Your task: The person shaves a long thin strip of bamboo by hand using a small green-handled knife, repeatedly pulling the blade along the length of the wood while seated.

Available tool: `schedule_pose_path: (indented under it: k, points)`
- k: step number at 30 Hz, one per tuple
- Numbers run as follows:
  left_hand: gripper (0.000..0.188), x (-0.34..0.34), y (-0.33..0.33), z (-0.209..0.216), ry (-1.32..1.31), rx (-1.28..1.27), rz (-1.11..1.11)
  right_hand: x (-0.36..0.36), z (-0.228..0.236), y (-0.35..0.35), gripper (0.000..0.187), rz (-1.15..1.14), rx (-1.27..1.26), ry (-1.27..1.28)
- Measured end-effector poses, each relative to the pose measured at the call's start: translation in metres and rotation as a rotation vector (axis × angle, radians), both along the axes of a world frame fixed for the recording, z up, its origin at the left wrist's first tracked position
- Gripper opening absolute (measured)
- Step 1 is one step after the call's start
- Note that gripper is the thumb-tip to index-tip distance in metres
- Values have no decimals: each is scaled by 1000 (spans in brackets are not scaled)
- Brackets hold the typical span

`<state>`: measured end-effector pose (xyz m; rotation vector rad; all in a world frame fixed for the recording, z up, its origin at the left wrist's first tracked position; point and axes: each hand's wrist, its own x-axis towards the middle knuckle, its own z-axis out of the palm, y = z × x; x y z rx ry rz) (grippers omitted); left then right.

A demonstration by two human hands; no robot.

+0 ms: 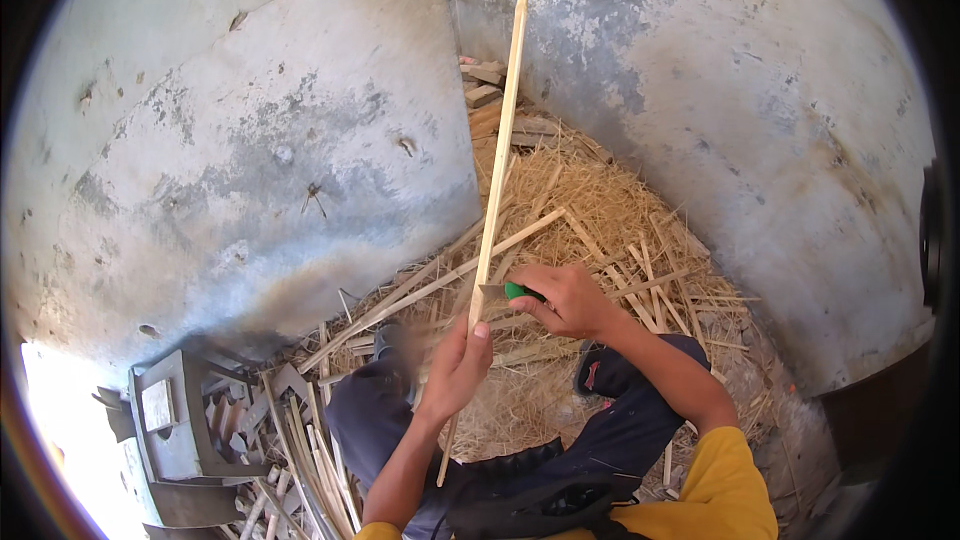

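A long, pale strip that looks like split bamboo [503, 145] runs from between my legs up past the top of the view. My left hand [458, 368] is closed round its lower part, and the strip's thin tail comes out below the hand. My right hand [568, 302] grips a knife by its green handle [517, 290]. The short metal blade [492, 291] lies across the strip, just above my left hand. How firmly its edge touches the strip I cannot tell.
Shavings [590, 180] and loose strips [420, 290] cover the floor in the corner. Worn plaster walls [330, 140] rise on both sides. At the lower left stands a grey metal frame [180, 420] beside a bundle of long strips [310, 460]. Bricks [483, 90] lie in the far corner.
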<state>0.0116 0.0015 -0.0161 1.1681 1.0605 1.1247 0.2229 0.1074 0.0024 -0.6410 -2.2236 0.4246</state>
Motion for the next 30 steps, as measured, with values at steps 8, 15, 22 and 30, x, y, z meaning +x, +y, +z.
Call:
schedule_pose_path:
  k: [8,15,22,30]
  points:
    - [44,-9,-4,-8,299,69,17,-12,3,-7,33,30,-70,85]
    - [37,-6,-4,0,585,188,149,-18,6,-16,32,-84,-17,21]
    - [29,0,-8,5,611,165,189,-15,4,-14,31,-115,-29,-11]
    - [31,3,-16,-1,712,150,188,-8,3,8,32,-172,53,49]
